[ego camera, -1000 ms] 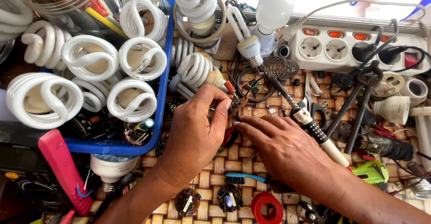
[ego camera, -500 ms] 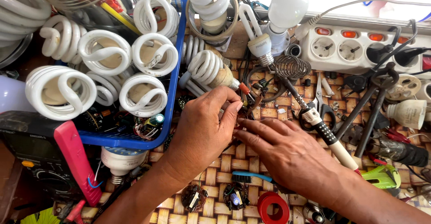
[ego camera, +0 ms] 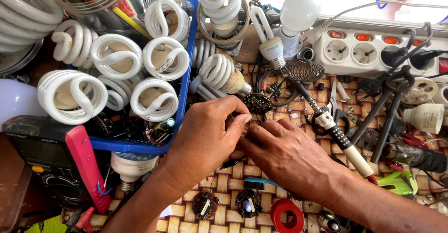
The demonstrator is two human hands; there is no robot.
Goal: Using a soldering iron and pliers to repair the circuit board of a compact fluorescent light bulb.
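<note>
My left hand reaches in from the lower left over a woven mat. Its fingertips are pinched at the lower edge of a small dark round circuit board. My right hand lies palm down just right of it, fingers bent, tips touching the left fingertips. What sits under those fingers is hidden. A spiral bulb lies on its side just above the left hand.
A blue basket of white spiral bulbs stands at left, a red-cased multimeter below it. A soldering iron lies right of my right hand. A white power strip, black pliers, two small boards and red tape surround the hands.
My two hands have closed the gap and their fingertips now meet below the round board. The view has shifted slightly, so the basket sits further right.
</note>
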